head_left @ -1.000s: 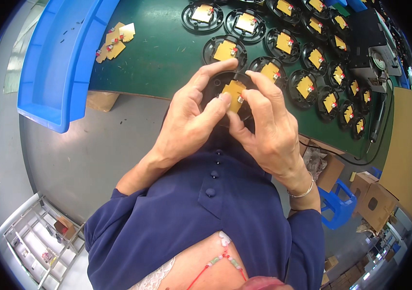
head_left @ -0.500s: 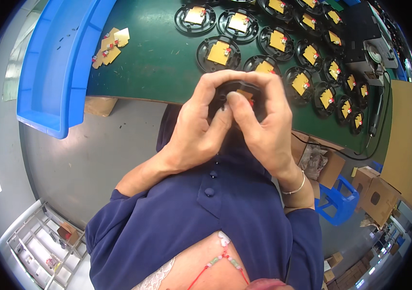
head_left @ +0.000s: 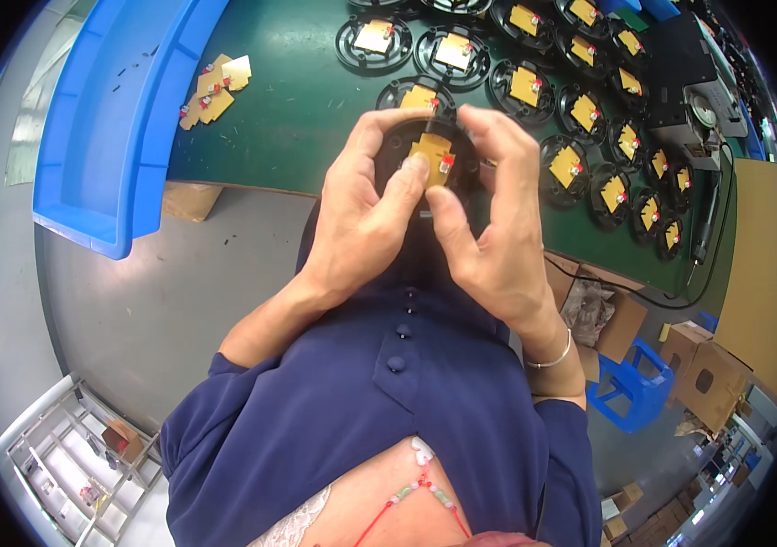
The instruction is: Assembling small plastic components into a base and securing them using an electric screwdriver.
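Note:
A black round housing [head_left: 390,157] with a yellow plate [head_left: 433,146] and a small red-and-white part on it is held up before my chest, over the table's front edge. My left hand [head_left: 366,196] grips its left side, with the thumb pressed on the yellow plate and the fingers behind the rim. Around the right side curls my right hand [head_left: 498,214], its thumb tip at the lower edge of the yellow plate and its index finger by the upper rim. What the fingers do behind the housing is hidden.
Rows of similar black housings with yellow plates cover the right of the green table [head_left: 288,118]. Loose yellow plates [head_left: 215,96] lie beside a blue bin [head_left: 133,164] holding small black bits. A corded pen-shaped tool [head_left: 706,219] lies at the right edge. A blue stool [head_left: 635,387] stands below.
The housing now faces up with its yellow plate showing. My left thumb has moved onto the plate, while my right thumb and index finger have spread apart.

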Demonstrator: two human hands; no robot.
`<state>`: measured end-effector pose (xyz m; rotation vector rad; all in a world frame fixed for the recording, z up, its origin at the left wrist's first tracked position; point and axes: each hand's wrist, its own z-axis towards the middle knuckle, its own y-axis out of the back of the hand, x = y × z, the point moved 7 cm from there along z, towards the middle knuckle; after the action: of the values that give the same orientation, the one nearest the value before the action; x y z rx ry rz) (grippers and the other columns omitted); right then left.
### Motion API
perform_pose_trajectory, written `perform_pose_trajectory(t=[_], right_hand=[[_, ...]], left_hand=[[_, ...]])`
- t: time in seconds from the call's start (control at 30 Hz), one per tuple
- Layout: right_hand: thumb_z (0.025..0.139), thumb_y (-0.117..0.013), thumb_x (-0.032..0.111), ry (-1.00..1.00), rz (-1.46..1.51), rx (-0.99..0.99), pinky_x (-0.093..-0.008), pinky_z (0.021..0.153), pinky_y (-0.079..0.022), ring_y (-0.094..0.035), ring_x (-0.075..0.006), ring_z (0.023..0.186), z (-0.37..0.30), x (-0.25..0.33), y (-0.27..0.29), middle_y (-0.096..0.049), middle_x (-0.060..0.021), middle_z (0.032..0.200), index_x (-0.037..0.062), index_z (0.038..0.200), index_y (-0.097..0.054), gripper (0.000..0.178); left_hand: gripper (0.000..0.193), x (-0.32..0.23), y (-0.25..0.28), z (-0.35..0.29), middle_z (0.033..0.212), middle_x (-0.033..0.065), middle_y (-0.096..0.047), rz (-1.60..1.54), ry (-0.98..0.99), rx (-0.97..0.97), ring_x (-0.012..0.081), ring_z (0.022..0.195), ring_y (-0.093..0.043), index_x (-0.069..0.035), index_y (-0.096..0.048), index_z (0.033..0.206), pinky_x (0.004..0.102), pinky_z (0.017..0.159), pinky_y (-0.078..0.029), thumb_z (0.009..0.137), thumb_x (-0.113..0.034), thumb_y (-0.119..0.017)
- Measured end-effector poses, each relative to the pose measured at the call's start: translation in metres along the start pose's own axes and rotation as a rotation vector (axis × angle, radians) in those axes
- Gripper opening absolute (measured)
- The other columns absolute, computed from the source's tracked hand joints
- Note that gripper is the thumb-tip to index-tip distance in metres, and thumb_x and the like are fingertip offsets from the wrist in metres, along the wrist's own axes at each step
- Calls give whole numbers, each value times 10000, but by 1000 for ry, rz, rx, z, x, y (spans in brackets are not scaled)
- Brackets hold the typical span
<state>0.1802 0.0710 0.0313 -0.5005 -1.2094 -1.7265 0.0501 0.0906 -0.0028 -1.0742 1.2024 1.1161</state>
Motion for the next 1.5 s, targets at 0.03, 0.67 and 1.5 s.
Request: perform_pose_trajectory(t=[0.03,0.67,1.5], right_hand=[[825,-711,55,4,-5,-3,-389,960,-465,-533,-353,1135,1,2,3,-481,-236,1271,-56,1352,-401,621],[783,-697,-15,102,-404,-13,-419,865,-535,-604,-387,1066,-12,6,29,-555,-240,1218,-51,1366,-457,631],[927,-595,146,-88,-1135,-31,-452,1055,-375,-507,-367,1239,-16,-124,220,-627,-158,1235,30,1179,-639,281]], left_hand=[[348,-1,0,0,1120,95,-617,-3,-6,3,127,1043,-583,23,-511,1288,268,936,-469,953,-66,-545],[325,-2,-39,6,1141,83,-587,129,-30,69,123,1040,-572,25,-512,1279,276,931,-469,963,-50,-534],[418,-25,66,-41,1158,153,-572,119,-87,-404,193,955,-637,5,-387,1395,283,708,-552,1000,-64,-505]])
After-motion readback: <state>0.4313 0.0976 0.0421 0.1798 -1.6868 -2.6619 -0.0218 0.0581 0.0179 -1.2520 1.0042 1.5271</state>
